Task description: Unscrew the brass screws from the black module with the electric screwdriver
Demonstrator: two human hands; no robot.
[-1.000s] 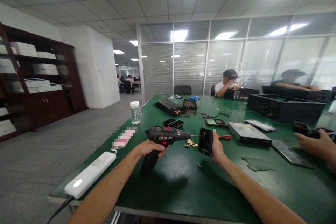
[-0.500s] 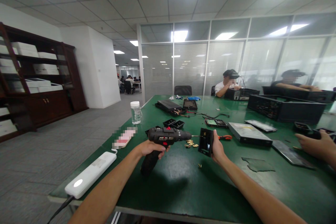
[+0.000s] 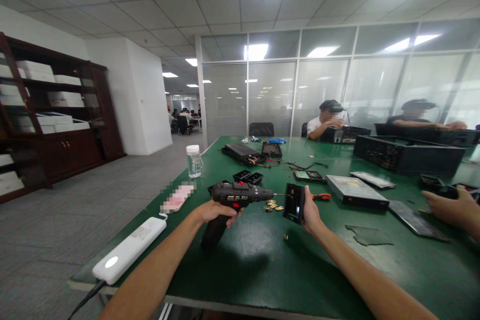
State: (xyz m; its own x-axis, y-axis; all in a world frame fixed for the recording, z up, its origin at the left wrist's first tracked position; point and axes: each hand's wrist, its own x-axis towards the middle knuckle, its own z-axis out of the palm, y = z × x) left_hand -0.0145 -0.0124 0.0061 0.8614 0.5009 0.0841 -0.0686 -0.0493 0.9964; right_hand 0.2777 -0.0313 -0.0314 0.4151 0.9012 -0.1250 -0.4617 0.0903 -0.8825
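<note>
My left hand (image 3: 214, 210) is wrapped round the grip of a black cordless drill (image 3: 240, 195), held level above the green table (image 3: 262, 260). Its bit points right at a small black box-shaped part (image 3: 293, 203), stood on edge. My right hand (image 3: 309, 207) grips that part from behind. Small brass pieces (image 3: 271, 205) lie on the table under the bit. A red-handled screwdriver (image 3: 321, 196) lies just behind the part.
A white power strip (image 3: 127, 249) lies near the left table edge, a clear bottle (image 3: 194, 160) further back. Black drives, cases and panels (image 3: 356, 192) cover the right side. Another person's hand (image 3: 452, 206) rests at far right. Two people sit at the far end.
</note>
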